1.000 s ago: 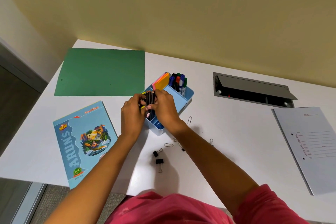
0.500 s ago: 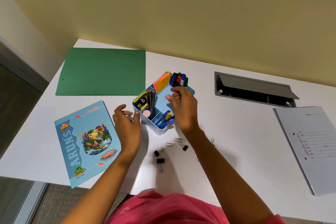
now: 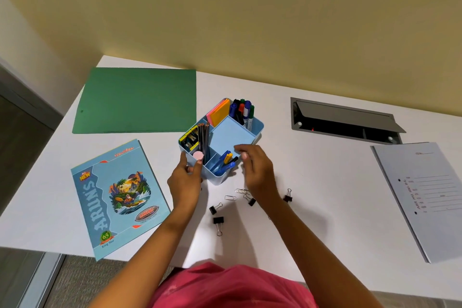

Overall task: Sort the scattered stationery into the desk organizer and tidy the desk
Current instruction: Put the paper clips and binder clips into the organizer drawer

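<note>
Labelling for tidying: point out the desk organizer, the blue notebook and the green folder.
desk organizer [image 3: 232, 136]: head view, bare floor of its big compartment.
blue notebook [image 3: 117, 197]: head view, middle of its cover.
green folder [image 3: 137, 100]: head view, middle of its face.

Pinkish-red fabric top [image 3: 232, 287] with faint paler flecks at the near edge, centre; left forearm [image 3: 155, 240] and right forearm [image 3: 312, 240] bare, uncovered from that top down to left hand [image 3: 186, 179] and right hand [image 3: 257, 170].
</note>
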The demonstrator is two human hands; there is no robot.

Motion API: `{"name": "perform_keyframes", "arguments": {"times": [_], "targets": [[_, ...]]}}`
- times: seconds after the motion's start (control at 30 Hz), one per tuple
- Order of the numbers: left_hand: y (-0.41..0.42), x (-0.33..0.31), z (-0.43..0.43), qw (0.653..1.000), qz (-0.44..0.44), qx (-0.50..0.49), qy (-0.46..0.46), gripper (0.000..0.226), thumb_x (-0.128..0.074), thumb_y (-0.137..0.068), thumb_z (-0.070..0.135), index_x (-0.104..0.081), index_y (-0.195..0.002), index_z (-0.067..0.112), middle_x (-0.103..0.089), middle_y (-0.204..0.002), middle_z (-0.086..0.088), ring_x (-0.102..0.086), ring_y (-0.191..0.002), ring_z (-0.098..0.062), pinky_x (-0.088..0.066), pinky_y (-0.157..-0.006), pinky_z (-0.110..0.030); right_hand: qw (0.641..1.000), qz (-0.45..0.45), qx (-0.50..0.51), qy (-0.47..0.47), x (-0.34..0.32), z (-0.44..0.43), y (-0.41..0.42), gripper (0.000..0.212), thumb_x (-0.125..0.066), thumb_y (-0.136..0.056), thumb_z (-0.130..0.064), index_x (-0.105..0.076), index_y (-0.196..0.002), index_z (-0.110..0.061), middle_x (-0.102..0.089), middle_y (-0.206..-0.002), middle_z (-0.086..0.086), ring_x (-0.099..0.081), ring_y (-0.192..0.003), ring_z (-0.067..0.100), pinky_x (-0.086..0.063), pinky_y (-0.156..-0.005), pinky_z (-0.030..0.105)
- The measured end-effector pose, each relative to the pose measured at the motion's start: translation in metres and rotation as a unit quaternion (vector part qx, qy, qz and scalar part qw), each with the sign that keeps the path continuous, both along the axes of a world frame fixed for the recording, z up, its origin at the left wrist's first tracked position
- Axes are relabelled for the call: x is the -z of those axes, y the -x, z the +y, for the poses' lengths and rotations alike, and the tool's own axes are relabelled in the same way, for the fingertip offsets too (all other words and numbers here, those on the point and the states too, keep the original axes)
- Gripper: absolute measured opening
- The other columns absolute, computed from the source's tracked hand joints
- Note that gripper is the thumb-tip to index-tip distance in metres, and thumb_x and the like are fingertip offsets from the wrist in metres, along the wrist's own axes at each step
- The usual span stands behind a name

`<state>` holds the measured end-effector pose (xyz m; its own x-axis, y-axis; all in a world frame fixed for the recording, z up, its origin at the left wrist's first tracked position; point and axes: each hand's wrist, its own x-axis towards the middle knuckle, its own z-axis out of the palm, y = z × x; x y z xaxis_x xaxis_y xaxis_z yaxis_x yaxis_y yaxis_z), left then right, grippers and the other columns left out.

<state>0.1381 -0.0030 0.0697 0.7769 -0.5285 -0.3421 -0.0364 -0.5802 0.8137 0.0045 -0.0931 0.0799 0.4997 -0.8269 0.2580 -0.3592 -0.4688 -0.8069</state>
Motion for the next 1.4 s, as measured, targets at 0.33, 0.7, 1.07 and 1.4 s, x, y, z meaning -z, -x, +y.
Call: {"name": "perform_keyframes", "arguments": {"times": [0.33,0.7,1.07,1.4], "targets": [[-0.004,-0.001,-0.001,1.000,0.024,0.000,0.021,0.049,-0.054,-0.096,0.026,-0.043,-0.142,0.013,-0.068,-0.096,-0.013,-0.067,-0.077,-0.029,-0.057,-0.078,-0.043,0.993,0.064,-0.074,-0.069,-0.002,0.029,-0.020,0.032,-0.062,-0.079,-0.021,-0.060,-0.108,-0.009,-0.059,-0.103,0.005,-0.056,-0.093,0.018,-0.052,-0.081,0.039],[-0.006,-0.001,0.001,0.999,0.031,0.018,0.025,0.046,-0.052,-0.096,0.023,-0.043,-0.140,0.012,-0.067,-0.090,-0.010,-0.061,-0.063,-0.020,-0.054,-0.061,-0.032,0.967,0.232,-0.100,-0.025,-0.007,0.024,-0.047,0.034,-0.071,-0.082,-0.013,-0.058,-0.114,-0.010,-0.058,-0.113,0.010,-0.048,-0.106,0.023,-0.043,-0.083,0.032],[0.000,0.002,0.008,0.995,0.082,-0.028,0.045,0.049,-0.053,-0.095,0.035,-0.042,-0.141,0.018,-0.066,-0.093,-0.005,-0.065,-0.074,-0.021,-0.051,-0.055,-0.028,0.992,0.090,-0.093,-0.006,-0.018,0.020,-0.024,0.059,-0.078,-0.074,-0.031,-0.054,-0.124,-0.009,-0.053,-0.119,0.006,-0.049,-0.109,0.017,-0.043,-0.091,0.024],[-0.008,-0.001,-0.005,0.998,0.035,-0.016,0.045,0.033,-0.058,-0.092,0.021,-0.058,-0.123,0.009,-0.069,-0.093,-0.012,-0.067,-0.078,-0.034,-0.054,-0.060,-0.029,0.995,0.058,0.083,-0.001,-0.009,0.005,0.020,0.029,-0.066,-0.087,-0.011,-0.060,-0.113,-0.001,-0.060,-0.111,0.016,-0.056,-0.092,0.017,-0.042,-0.071,-0.001]]}}
